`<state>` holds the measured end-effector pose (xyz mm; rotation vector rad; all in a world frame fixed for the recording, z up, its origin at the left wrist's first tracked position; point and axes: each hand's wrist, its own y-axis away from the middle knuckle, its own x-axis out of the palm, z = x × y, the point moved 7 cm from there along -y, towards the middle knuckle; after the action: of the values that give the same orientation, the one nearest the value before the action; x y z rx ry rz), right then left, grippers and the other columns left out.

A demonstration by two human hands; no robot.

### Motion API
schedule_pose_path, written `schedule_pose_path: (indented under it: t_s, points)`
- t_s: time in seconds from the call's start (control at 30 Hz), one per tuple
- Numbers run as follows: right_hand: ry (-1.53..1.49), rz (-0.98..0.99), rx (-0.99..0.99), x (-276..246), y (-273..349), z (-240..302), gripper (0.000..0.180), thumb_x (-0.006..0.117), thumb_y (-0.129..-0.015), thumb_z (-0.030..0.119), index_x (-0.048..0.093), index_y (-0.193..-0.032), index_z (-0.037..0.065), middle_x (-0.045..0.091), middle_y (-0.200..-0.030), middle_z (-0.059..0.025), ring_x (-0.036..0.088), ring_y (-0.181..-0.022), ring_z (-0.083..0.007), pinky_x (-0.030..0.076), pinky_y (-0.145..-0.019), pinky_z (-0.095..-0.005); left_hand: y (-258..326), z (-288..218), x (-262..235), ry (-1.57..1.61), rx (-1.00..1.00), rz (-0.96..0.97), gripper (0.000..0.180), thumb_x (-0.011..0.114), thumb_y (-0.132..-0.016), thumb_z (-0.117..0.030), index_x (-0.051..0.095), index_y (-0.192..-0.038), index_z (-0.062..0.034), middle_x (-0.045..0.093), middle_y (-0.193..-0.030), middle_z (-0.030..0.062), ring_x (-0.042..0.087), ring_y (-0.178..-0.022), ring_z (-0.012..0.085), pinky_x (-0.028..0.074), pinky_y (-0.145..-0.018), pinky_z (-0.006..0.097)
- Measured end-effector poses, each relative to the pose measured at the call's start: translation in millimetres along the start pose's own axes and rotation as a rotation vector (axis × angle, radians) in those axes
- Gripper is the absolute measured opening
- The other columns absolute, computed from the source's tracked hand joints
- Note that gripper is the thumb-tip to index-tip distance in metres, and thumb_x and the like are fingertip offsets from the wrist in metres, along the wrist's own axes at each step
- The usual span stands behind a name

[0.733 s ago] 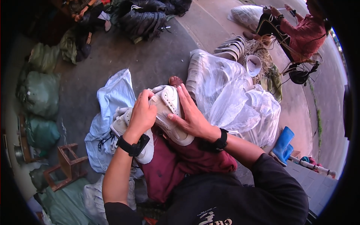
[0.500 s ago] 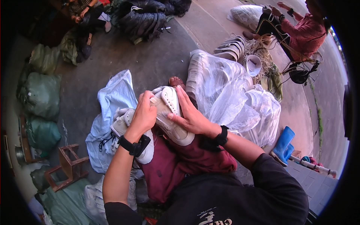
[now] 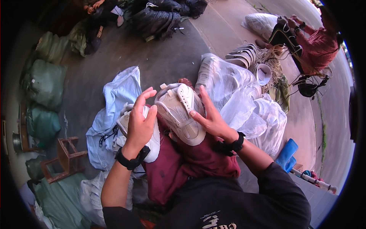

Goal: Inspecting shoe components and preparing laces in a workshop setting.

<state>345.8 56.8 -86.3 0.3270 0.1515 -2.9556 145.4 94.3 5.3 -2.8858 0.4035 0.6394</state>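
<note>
A white sneaker (image 3: 179, 112) lies sole-up on my lap, over dark red trousers (image 3: 179, 168). My right hand (image 3: 209, 116) rests flat against the shoe's right side, fingers stretched along it. My left hand (image 3: 141, 122) hovers at the shoe's left edge with fingers apart, its fingertips close to or just touching the sole. Under my left hand sits a second white sneaker (image 3: 150, 143) with dark laces. Both wrists carry black bands.
A clear plastic sack (image 3: 244, 99) of shoes bulges at my right. A pale blue bag (image 3: 114, 103) lies left. A small wooden stool (image 3: 63, 156), green sacks (image 3: 45, 84), black bags (image 3: 160, 15) and a seated person (image 3: 312, 42) with stacked soles surround me.
My left hand has loosened from the shoe and its fingers have spread. The right hand has slid along the shoe's side; the sneaker has tilted slightly.
</note>
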Motion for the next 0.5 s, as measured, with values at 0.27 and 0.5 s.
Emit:
schedule_pose_path:
  t_s: [0.27, 0.5]
  points:
    - [-0.252, -0.052, 0.153, 6, 21, -16, 0.071, 0.052, -0.098, 0.022, 0.009, -0.151, 0.004, 0.015, -0.157, -0.0154, 0.026, -0.141, -0.03, 0.026, -0.113, -0.0393, 85, 56, -136, 0.138, -0.127, -0.537, 0.032, 0.042, -0.102, -0.023, 0.057, -0.116, 0.001, 0.06, -0.123, 0.0134, 0.054, -0.117, 0.02, 0.038, -0.103, 0.035]
    - [-0.171, -0.145, 0.153, 5, 38, 14, 0.058, 0.043, -0.102, 0.027, 0.018, -0.151, 0.007, 0.023, -0.155, -0.0135, 0.032, -0.138, -0.0292, 0.025, -0.113, -0.0411, 231, 227, -184, 0.368, -0.585, -0.949, 0.042, 0.04, -0.102, -0.036, 0.061, -0.098, -0.0002, 0.069, -0.103, 0.0133, 0.065, -0.096, 0.0216, 0.047, -0.088, 0.034]
